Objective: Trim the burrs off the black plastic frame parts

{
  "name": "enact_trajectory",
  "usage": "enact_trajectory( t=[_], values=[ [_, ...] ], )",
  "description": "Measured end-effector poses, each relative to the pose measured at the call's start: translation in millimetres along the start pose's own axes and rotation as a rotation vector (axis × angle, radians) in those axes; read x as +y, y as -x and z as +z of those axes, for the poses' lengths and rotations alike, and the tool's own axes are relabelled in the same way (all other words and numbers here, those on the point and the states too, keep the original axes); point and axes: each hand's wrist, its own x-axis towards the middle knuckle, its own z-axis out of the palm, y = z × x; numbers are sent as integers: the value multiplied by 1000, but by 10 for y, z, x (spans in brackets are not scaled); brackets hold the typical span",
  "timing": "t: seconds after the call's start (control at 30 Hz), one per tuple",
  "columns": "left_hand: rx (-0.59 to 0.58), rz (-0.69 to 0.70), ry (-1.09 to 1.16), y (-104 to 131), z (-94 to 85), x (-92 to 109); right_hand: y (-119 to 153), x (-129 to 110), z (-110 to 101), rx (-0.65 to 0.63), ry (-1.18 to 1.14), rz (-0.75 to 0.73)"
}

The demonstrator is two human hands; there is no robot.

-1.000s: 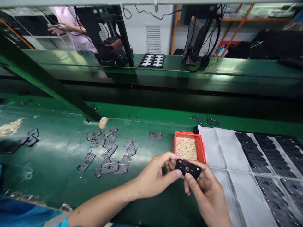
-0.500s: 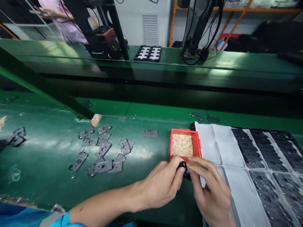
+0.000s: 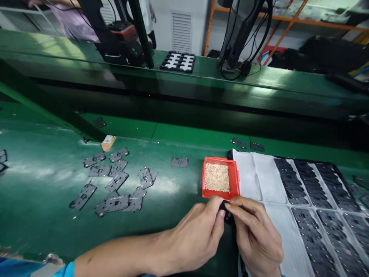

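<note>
A small black part [image 3: 228,217] is held between both hands, just in front of the red bin. My left hand [image 3: 198,234] pinches it with thumb and forefinger. The fingers of my right hand [image 3: 255,231] close on its upper right side. Much of the part is hidden by the fingers. The red bin [image 3: 235,179] holds many tiny pale pieces [image 3: 217,177]. Several flat black plates [image 3: 117,181] are scattered and overlapping on the green bench to the left, and a single plate [image 3: 180,162] lies apart, nearer the bin.
At the right, a white-lined tray [image 3: 271,173] has rows of black plates in some compartments. A green post [image 3: 57,107] slants across the left. Beyond the bench are a raised green ledge [image 3: 201,79], a black-and-white tray [image 3: 178,62], cabled equipment and people partly in view.
The view has shifted, so the bench items sit slightly farther left. My right fingertips have closed in over the black part. Another person's hand and white clothing now show at the back.
</note>
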Motion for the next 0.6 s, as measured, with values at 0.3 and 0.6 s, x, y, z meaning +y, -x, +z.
enact_trajectory(
  t=[0.3, 0.6],
  values=[
    [6, -16, 57, 5, -1, 44, -4, 7, -42, -24, -13, -12],
    [36, 20, -13, 31, 23, 5, 54, 23, -49, 18, -12, -33]
  ],
)
